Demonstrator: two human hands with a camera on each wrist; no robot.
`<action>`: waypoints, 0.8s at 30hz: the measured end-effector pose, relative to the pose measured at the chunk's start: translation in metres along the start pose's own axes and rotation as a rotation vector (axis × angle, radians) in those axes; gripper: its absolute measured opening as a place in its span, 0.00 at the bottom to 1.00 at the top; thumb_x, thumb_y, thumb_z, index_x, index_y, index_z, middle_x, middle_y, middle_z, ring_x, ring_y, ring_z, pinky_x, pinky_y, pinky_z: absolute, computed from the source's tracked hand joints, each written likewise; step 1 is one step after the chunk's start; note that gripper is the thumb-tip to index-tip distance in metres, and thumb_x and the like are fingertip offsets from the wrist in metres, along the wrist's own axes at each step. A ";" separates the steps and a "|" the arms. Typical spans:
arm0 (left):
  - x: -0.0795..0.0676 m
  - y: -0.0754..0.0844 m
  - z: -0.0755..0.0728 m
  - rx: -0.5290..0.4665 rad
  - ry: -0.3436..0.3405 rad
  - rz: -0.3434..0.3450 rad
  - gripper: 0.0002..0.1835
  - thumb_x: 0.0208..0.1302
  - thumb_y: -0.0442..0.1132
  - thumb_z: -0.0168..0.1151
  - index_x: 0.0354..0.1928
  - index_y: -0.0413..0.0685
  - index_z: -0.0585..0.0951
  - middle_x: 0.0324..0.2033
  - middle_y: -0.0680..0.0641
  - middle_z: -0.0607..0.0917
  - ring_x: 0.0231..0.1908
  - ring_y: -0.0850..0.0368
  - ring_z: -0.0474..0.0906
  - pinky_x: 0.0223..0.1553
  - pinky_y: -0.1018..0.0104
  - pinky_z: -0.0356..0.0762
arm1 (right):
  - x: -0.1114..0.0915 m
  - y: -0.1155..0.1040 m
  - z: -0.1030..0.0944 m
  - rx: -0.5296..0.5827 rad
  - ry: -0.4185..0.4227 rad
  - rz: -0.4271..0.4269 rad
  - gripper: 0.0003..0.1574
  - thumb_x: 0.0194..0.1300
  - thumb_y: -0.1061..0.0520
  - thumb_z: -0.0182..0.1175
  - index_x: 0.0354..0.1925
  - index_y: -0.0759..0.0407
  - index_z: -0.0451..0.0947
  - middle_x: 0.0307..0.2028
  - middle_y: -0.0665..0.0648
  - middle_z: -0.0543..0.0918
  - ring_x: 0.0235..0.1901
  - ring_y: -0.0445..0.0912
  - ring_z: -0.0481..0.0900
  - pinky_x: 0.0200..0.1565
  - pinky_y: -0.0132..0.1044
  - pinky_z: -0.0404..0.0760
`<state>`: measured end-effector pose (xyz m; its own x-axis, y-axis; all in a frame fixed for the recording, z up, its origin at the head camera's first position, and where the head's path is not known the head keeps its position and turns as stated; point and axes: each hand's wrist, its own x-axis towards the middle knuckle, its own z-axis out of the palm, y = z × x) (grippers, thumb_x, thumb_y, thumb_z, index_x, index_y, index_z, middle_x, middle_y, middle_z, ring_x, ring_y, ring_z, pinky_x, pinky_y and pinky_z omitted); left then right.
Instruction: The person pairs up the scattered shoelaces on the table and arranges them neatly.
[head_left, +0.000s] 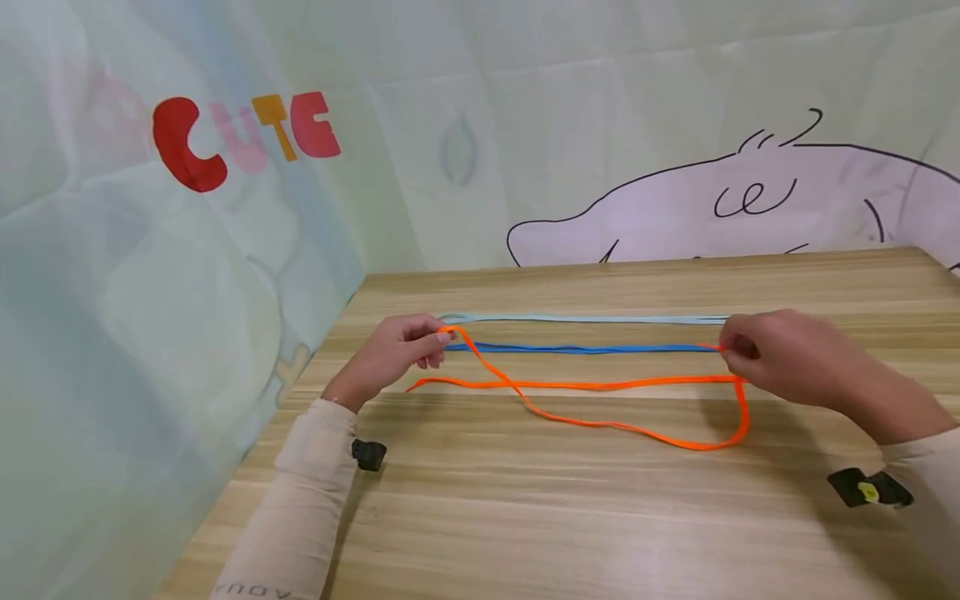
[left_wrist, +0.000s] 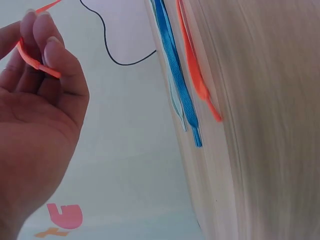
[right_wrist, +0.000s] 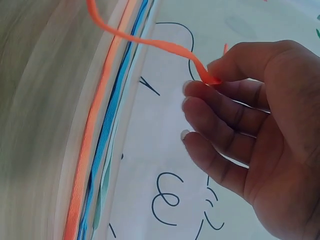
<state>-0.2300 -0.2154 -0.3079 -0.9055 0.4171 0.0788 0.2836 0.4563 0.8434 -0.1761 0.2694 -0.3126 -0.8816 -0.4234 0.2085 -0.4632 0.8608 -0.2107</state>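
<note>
An orange shoelace [head_left: 555,417] hangs in a slack curve between the two hands. My left hand [head_left: 408,342] pinches it near one end, and its tip [left_wrist: 50,72] sticks out across the fingers in the left wrist view. Thumb and index finger of my right hand [head_left: 783,354] pinch the other side of the lace, the remaining fingers loosely bent. On the table lies another orange length [head_left: 600,386], stretched straight from left to right. Behind it run blue laces [head_left: 570,349] and, farther back, light blue laces [head_left: 592,319], both nearly parallel to it. The right hand overlaps their right ends in the head view.
The wood-grain table [head_left: 525,517] reaches back to a printed fabric wall [head_left: 450,167] with a line drawing and coloured letters. Another fabric wall [head_left: 150,333] closes off the left side. Small black devices [head_left: 369,455] sit at both wrists.
</note>
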 end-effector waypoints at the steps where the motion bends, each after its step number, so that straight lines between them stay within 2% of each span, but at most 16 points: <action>1: -0.001 -0.001 -0.002 0.004 0.010 -0.005 0.12 0.73 0.47 0.61 0.44 0.46 0.83 0.32 0.39 0.82 0.38 0.33 0.76 0.37 0.61 0.78 | 0.000 0.001 -0.001 -0.004 0.002 0.006 0.01 0.64 0.60 0.63 0.35 0.55 0.81 0.25 0.43 0.77 0.25 0.40 0.71 0.29 0.39 0.73; 6: -0.004 -0.005 -0.011 -0.001 0.042 -0.010 0.12 0.73 0.46 0.60 0.46 0.44 0.83 0.35 0.34 0.82 0.38 0.37 0.79 0.42 0.54 0.80 | -0.001 0.005 -0.003 -0.032 0.025 0.032 0.02 0.62 0.61 0.63 0.36 0.56 0.81 0.26 0.44 0.79 0.26 0.40 0.73 0.31 0.40 0.76; 9: -0.005 -0.008 -0.016 -0.011 0.056 -0.009 0.13 0.74 0.45 0.59 0.47 0.42 0.82 0.34 0.35 0.82 0.37 0.40 0.80 0.43 0.51 0.80 | -0.001 0.008 -0.005 -0.042 0.034 0.050 0.02 0.62 0.62 0.63 0.36 0.57 0.81 0.27 0.45 0.80 0.26 0.41 0.74 0.31 0.41 0.76; 16: -0.009 -0.013 -0.024 -0.008 0.085 -0.002 0.13 0.75 0.44 0.58 0.47 0.39 0.81 0.31 0.40 0.82 0.38 0.36 0.79 0.41 0.56 0.80 | -0.007 0.020 -0.009 -0.043 0.001 0.092 0.02 0.63 0.60 0.63 0.36 0.58 0.81 0.27 0.45 0.81 0.26 0.41 0.74 0.30 0.42 0.76; 20: -0.010 -0.015 -0.026 0.009 0.106 -0.016 0.13 0.75 0.44 0.58 0.46 0.39 0.81 0.31 0.41 0.81 0.36 0.45 0.80 0.40 0.59 0.80 | -0.012 0.027 -0.011 -0.053 0.006 0.110 0.03 0.64 0.59 0.62 0.36 0.58 0.82 0.27 0.45 0.81 0.26 0.41 0.74 0.31 0.42 0.76; 24: -0.013 -0.017 -0.029 0.011 0.121 -0.027 0.13 0.75 0.44 0.57 0.46 0.38 0.80 0.31 0.41 0.81 0.35 0.48 0.79 0.40 0.60 0.80 | -0.018 0.035 -0.013 -0.064 0.000 0.133 0.05 0.65 0.58 0.62 0.37 0.58 0.82 0.28 0.45 0.82 0.27 0.42 0.74 0.32 0.42 0.76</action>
<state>-0.2321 -0.2512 -0.3081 -0.9442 0.3065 0.1204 0.2615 0.4753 0.8401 -0.1755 0.3102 -0.3113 -0.9348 -0.3044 0.1830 -0.3357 0.9255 -0.1752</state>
